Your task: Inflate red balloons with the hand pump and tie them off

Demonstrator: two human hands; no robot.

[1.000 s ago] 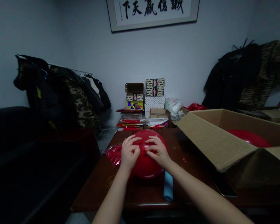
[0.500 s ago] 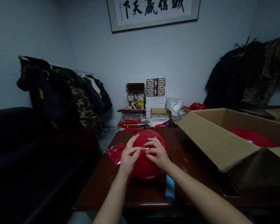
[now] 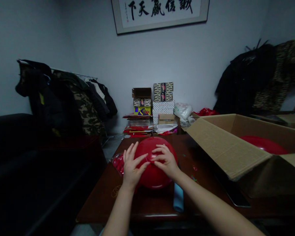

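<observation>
A large inflated red balloon (image 3: pixel 157 178) rests on the dark wooden table, its knot end facing me. My right hand (image 3: pixel 166 160) pinches at the balloon's neck with thumb and forefinger, the other fingers curled above. Left of it, my left hand (image 3: pixel 134 165) has thumb and forefinger spread, with a thin pale rubber band (image 3: pixel 147 159) stretched between their tips close to the neck. The neck itself is mostly hidden by my fingertips. A blue cylinder (image 3: pixel 178 198), perhaps a balloon pump, lies below my right wrist.
At right an open cardboard box (image 3: pixel 231 147) holds another red balloon (image 3: pixel 263 144). A plastic bag of red balloons (image 3: pixel 118 163) lies left of my hands. Small rubber bands (image 3: pixel 195 168) are scattered to the right, beside a dark flat object (image 3: pixel 236 195). Stacked boxes (image 3: pixel 163 105) stand behind.
My left hand has drawn back slightly left, and its thumb and forefinger have spread apart. The right hand stays at the balloon's neck. The view has shifted slightly.
</observation>
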